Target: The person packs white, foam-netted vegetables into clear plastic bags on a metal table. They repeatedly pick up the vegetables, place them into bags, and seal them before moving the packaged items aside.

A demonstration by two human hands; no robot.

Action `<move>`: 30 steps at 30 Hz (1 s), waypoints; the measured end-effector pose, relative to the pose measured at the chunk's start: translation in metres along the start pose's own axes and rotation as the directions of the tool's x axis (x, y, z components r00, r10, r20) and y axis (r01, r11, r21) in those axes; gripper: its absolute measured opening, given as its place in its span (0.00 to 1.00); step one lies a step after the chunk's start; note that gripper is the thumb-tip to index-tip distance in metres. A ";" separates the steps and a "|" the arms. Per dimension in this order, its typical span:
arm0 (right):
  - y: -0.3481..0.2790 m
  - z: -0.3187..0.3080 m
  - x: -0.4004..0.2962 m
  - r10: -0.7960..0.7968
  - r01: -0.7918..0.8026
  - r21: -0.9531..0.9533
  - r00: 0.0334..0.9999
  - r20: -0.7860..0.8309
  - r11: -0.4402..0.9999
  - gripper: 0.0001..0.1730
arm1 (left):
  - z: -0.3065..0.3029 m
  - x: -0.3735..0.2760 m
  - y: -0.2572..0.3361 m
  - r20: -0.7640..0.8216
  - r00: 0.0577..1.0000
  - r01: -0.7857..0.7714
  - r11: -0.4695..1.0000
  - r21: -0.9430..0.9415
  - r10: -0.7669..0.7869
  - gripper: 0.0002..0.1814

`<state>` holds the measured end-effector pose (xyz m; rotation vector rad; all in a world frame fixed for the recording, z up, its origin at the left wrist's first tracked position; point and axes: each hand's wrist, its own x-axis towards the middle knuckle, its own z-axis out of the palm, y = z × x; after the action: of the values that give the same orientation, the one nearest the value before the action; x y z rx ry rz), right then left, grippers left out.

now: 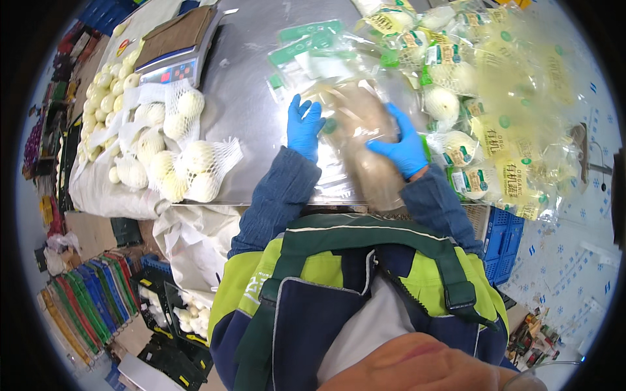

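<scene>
Both my hands wear blue gloves over a steel table [244, 112]. My right hand [405, 145] grips the right side of a clear plastic bag [367, 132], its thumb over the film and some fingers hidden. The bag looks brownish and is blurred, so I cannot tell what is in it. Fingers apart, my left hand [304, 128] stands at the bag's left edge and holds nothing. Beyond both hands lie clear packaging bags with green printing [308, 46].
Packed white onions [452, 76] and yellow-printed bags [513, 161] cover the right side. Netted onions [168, 166], loose onions [110, 90] and a digital scale [171, 71] with cardboard on it are at left. Blue crates [503, 244] stand below right, black crates [183, 313] below left.
</scene>
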<state>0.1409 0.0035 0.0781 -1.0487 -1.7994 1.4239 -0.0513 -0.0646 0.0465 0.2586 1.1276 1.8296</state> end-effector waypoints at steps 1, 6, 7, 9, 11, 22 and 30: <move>-0.005 0.011 -0.004 -0.040 0.040 0.001 0.999 0.031 0.999 0.52 | -0.004 0.003 0.001 0.056 0.987 0.156 0.986 -0.056 -0.152 0.24; -0.011 0.029 -0.052 0.160 -0.195 0.137 0.959 0.234 0.971 0.58 | -0.008 -0.066 0.010 0.316 0.699 0.695 0.714 -0.087 -0.642 0.27; -0.014 0.023 -0.068 0.178 -0.243 0.177 0.932 0.317 0.954 0.58 | -0.025 -0.079 0.006 0.360 0.662 0.670 0.734 0.108 -0.657 0.27; -0.002 0.011 -0.107 0.123 -0.386 0.455 0.854 0.506 0.803 0.56 | -0.039 -0.107 0.005 0.590 0.568 0.431 0.818 0.380 -0.573 0.30; 0.010 0.010 -0.117 0.195 -0.438 0.547 0.874 0.445 0.713 0.52 | -0.066 -0.120 -0.028 0.547 0.646 0.309 0.837 0.451 -0.533 0.30; -0.062 -0.228 0.106 0.149 -0.090 0.376 0.980 -0.133 0.922 0.15 | 0.095 -0.056 0.077 0.849 0.524 -0.408 0.897 0.171 0.076 0.16; -0.018 -0.553 0.212 0.220 -0.325 -0.282 0.912 -0.347 0.903 0.26 | -0.060 -0.062 0.025 0.496 0.850 -0.502 0.557 0.661 0.177 0.08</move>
<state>0.4952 0.4553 0.2235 -1.6619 -1.7427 1.0435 -0.0680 -0.1528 0.0503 1.3910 1.6065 1.3784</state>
